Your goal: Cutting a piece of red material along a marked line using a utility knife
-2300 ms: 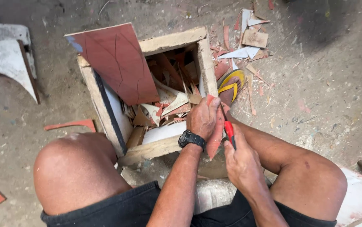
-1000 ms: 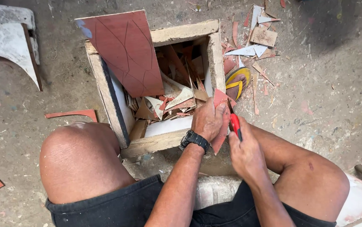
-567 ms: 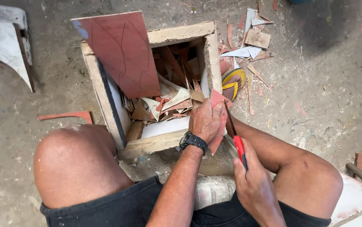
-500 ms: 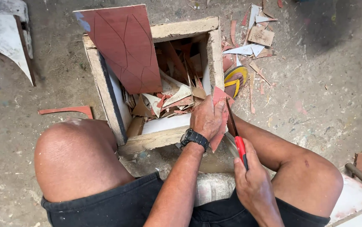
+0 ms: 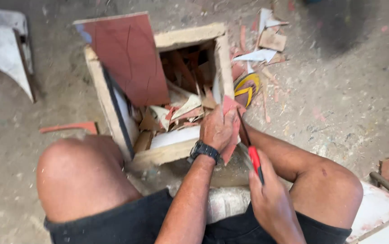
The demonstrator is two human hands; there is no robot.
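Left hand (image 5: 217,129): closed around a red tile piece (image 5: 229,131), fingers wrapped over its upper part; it holds the piece upright on edge, just over the near right corner of the box (image 5: 190,35). A black watch (image 5: 204,149) sits on the wrist.
Right hand (image 5: 271,203): fist closed on the red handle of a cutter (image 5: 250,150); thumb lies along the handle.
Cutter: dark shaft runs up and left from the handle; its tip meets the right edge of the tile piece, beside the left hand's fingers.
Tile piece: reddish-brown, narrow, pointed at the top; the lower end shows below the left palm. Held clear of the floor, between the knees.
Box: open wooden frame on the floor, directly ahead of the person, its near wall just beside the left knee (image 5: 79,176).
Box contents: broken tile scraps (image 5: 176,110), red and pale, piled loosely.
Large tile (image 5: 129,58): red, marked with thin curved lines, leaning tilted against the box's far left corner.
Sandal (image 5: 246,88): yellow and dark, on the floor touching the right wall of the box.
Floor debris: tile shards (image 5: 267,40) scattered beyond the sandal; a thin red strip (image 5: 70,128) lies left of the box.
Posture: person sits low, knees apart, wearing black shorts (image 5: 126,221).
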